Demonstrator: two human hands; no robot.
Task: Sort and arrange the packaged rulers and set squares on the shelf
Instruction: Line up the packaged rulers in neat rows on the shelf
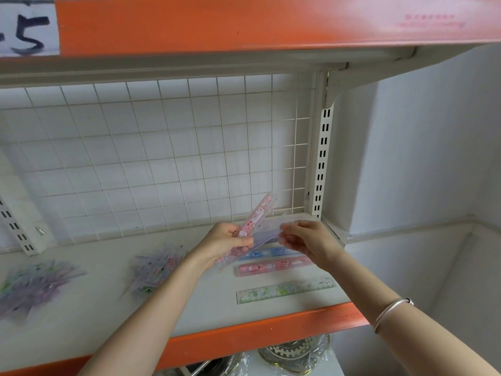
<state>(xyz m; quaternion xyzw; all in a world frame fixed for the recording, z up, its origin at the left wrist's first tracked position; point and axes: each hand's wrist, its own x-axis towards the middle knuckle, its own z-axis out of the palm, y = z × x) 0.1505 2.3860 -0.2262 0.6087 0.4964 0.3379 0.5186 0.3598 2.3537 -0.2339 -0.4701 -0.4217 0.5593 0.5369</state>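
I look down at a white shelf (81, 321) with an orange front edge and a wire grid at its back. My left hand (227, 240) has its grip clamped on a pink packaged ruler (257, 213), thumb on top and fingers underneath, held in the air above the shelf's right half. That ruler's long axis runs diagonally, its far end tilted up toward the back right corner and its near end dropping toward me. My right hand (306, 240) pinches the right end of a pale, clear packet (268, 230), which lies nearly level and crosswise between the two hands; I cannot tell whether it is a ruler or a set square. Three rulers already lie flat near the right edge, each running left to right, parallel to the front edge: a blue ruler (271, 252) farthest back, a second pink ruler (273, 265) just before it, and a green ruler (284, 290) nearest the front. Two loose heaps wait unsorted, a middle heap (154, 270) and a left heap (35, 286) by the left edge. To do this step well, I judge I should separate the two held packets cleanly, turn the pink one level and lay it square with its matching colour.
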